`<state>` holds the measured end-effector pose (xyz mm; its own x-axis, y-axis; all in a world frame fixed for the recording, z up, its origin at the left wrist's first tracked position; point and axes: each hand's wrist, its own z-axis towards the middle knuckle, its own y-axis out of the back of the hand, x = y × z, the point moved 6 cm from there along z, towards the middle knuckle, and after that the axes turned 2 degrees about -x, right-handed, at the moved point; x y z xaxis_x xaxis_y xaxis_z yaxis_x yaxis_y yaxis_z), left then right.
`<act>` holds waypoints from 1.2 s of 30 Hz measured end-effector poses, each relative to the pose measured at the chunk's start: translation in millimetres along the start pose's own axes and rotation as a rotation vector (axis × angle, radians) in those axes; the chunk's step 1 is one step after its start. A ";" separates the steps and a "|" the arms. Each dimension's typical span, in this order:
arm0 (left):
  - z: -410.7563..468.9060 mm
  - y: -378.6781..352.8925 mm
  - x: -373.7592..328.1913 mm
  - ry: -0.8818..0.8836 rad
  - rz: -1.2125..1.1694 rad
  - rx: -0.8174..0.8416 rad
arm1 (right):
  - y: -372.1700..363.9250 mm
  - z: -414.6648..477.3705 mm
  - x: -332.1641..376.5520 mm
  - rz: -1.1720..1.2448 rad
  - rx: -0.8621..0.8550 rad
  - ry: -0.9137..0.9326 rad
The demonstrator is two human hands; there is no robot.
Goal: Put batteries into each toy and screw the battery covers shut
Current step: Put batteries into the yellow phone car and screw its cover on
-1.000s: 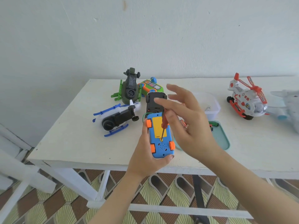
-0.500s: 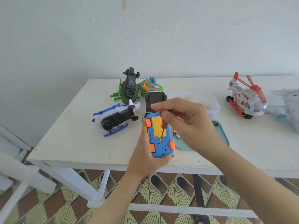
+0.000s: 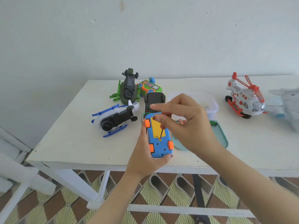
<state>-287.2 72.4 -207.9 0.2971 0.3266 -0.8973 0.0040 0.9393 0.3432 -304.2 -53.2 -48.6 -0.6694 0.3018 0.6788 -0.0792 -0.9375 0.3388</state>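
My left hand [image 3: 146, 160] grips a blue toy car [image 3: 159, 145] upside down above the table's front edge, its orange wheels and yellow battery cover [image 3: 156, 128] facing up. My right hand [image 3: 189, 123] pinches a small red-handled screwdriver [image 3: 161, 132] whose tip stands on the screw at the cover's near end. The handle is mostly hidden by my fingers. A few batteries [image 3: 182, 121] lie on the teal tray [image 3: 221, 138] behind my right hand.
On the white table [image 3: 68, 143] lie a blue-and-white helicopter [image 3: 113, 120], a green helicopter [image 3: 128, 89], a green-orange toy [image 3: 149, 87] and a black car [image 3: 154, 100], all upside down. A clear plastic box [image 3: 212, 107] stands behind my right hand. A red-and-white helicopter [image 3: 244, 97] and a grey plane [image 3: 286, 104] stand far right.
My right hand's fingers have turned on the screwdriver, spreading, curling and spreading again while the tip stays on the cover screw. My left hand and the car have barely moved.
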 end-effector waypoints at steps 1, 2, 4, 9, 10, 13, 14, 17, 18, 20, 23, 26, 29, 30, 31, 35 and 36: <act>-0.2 -0.3 -1.1 -0.004 0.000 0.004 | 0.7 -0.1 0.4 -0.051 -0.009 0.031; -0.3 -0.4 -2.7 -0.010 -0.002 0.006 | 0.6 -0.1 -0.5 -0.053 0.005 0.034; -0.7 -0.3 -4.3 -0.015 -0.006 0.001 | -1.5 0.4 -4.9 0.089 0.082 -0.050; -1.0 0.6 -4.8 -0.018 0.006 -0.017 | 1.6 0.8 -6.0 0.264 0.072 -0.129; -0.9 0.9 -5.0 -0.022 0.010 -0.018 | 3.0 0.7 -6.0 0.191 0.037 -0.107; -0.8 0.5 -4.8 -0.029 0.007 -0.014 | 4.6 0.2 -1.9 -0.029 -0.030 -0.018; -0.7 0.3 -4.7 -0.029 0.007 -0.013 | 3.0 -0.1 -2.4 -0.007 -0.002 -0.024; -0.5 0.4 -4.3 -0.019 0.016 -0.019 | -2.9 -0.4 -5.4 0.184 0.136 -0.112; -0.7 0.7 -3.7 -0.014 0.012 -0.017 | -2.5 -0.2 -5.1 0.202 0.141 -0.118; -0.6 0.8 -0.1 -0.005 0.007 -0.008 | 1.2 -0.2 -3.2 0.155 0.093 -0.071; -0.1 0.8 0.4 0.001 -0.002 -0.006 | 2.8 -0.5 2.7 -0.075 0.073 0.073; -1.6 1.1 -7.5 -0.032 0.003 -0.017 | -1.6 0.4 4.2 -0.050 0.168 0.071; -1.8 1.3 -4.4 -0.018 0.015 -0.023 | -4.2 0.7 5.2 0.103 0.246 -0.001; -1.0 1.0 -1.3 -0.007 0.016 -0.019 | -3.7 0.7 6.1 0.102 0.230 0.007; -0.1 0.5 1.1 0.001 0.015 -0.013 | -2.6 0.4 6.4 0.070 0.193 0.029; -0.7 0.5 -3.0 -0.005 -0.002 -0.006 | 0.9 0.3 4.8 -0.131 0.088 0.109; -1.1 0.5 -4.8 -0.015 0.001 -0.007 | 0.0 0.1 2.9 -0.102 0.110 0.096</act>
<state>-289.7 71.4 -203.7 0.3115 0.3258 -0.8926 -0.0027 0.9397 0.3420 -306.0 -52.3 -46.6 -0.7300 0.3716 0.5736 -0.0726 -0.8767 0.4756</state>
